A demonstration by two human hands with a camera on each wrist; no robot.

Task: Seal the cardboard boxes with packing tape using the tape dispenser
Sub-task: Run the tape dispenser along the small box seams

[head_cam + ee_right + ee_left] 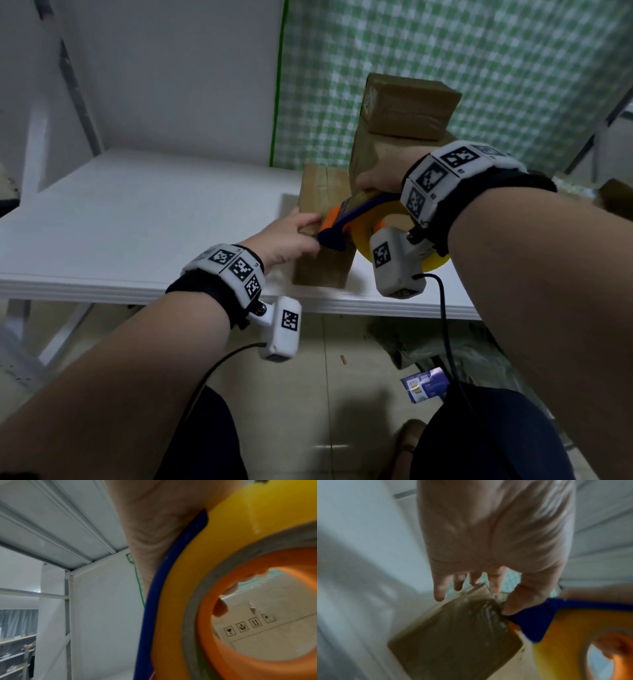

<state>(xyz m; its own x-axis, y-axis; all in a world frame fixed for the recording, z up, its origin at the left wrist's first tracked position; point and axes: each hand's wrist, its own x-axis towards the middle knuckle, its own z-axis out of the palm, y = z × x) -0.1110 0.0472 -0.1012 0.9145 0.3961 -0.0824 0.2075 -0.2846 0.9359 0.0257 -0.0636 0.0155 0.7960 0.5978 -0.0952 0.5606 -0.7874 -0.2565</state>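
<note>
A small cardboard box (320, 260) stands near the front edge of the white table (137, 222). My left hand (301, 228) holds its top left corner, thumb on the near side and a finger behind it (494, 585). My right hand (376, 178) grips the tape dispenser (339, 226), a blue and orange frame carrying a yellow tape roll (366, 236). The dispenser's blue front end (534, 618) touches the top right of the small box (453, 642), next to my left thumb. In the right wrist view the roll (178, 601) fills the frame and my palm (154, 520) lies over it.
Behind the small box stands a tall cardboard box (373, 154) with another box (407, 102) lying on top. A green checked curtain (479, 61) hangs at the back right. On the floor lie a blue packet (424, 383) and plastic wrapping (428, 342). Shelves (17, 642) stand far left.
</note>
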